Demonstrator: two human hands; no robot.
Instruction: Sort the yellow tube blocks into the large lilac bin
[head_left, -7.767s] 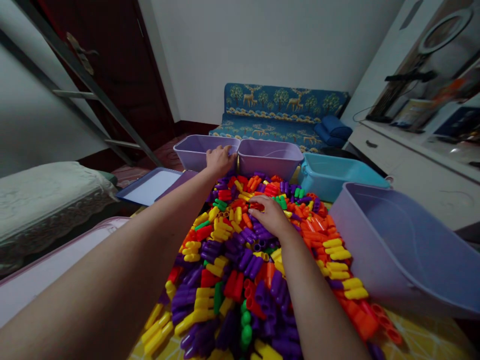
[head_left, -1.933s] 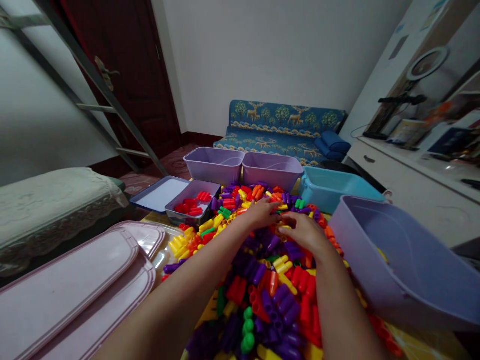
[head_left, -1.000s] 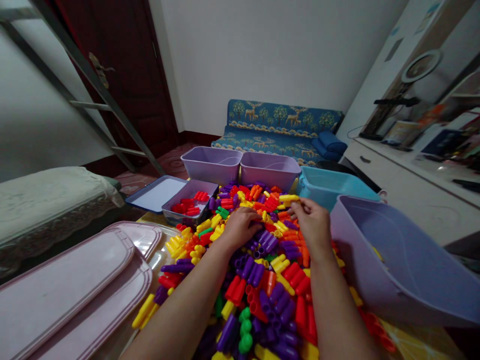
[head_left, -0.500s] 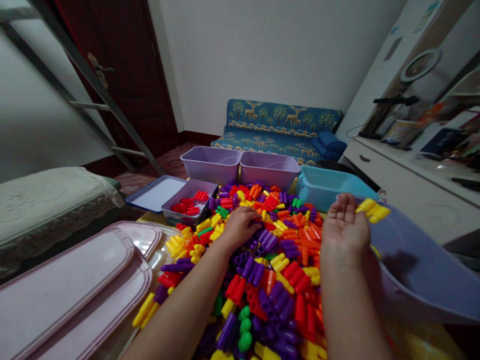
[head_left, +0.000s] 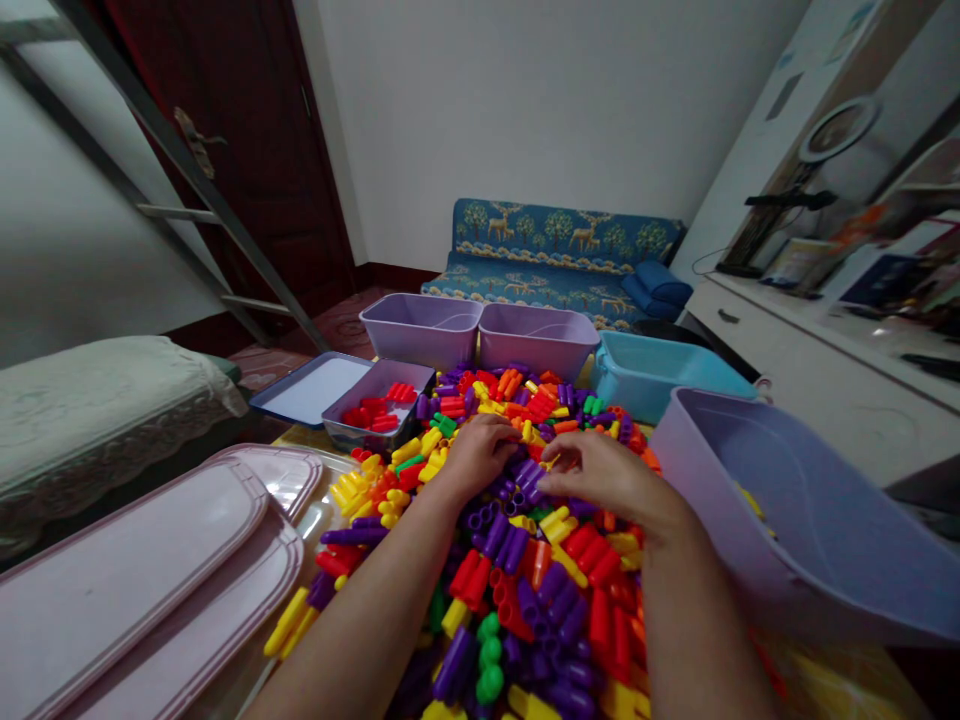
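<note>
A heap of plastic tube blocks (head_left: 525,570) in red, yellow, purple, orange and green covers the table in front of me. My left hand (head_left: 480,450) rests on the heap's far middle, fingers curled down over blocks I cannot make out. My right hand (head_left: 600,475) lies low over the heap beside it, fingers stretched out leftward, tips at purple and yellow pieces. A large tilted purple bin (head_left: 795,530) stands at the right with a few yellow blocks (head_left: 750,498) inside. A small grey tray (head_left: 352,432) at the left holds red blocks (head_left: 375,418).
Two purple bins (head_left: 420,325) (head_left: 536,338) and a light blue bin (head_left: 660,365) line the heap's far edge. A blue lid (head_left: 300,385) lies beside the grey tray, and pink lids (head_left: 150,570) lie at the near left. Bed, ladder, patterned sofa (head_left: 555,250) and white cabinet (head_left: 825,380) surround the table.
My right hand lifted yellow blocks off the heap, swung them over the large purple bin, let them go there, and has come back to the heap. The left hand stayed put.
</note>
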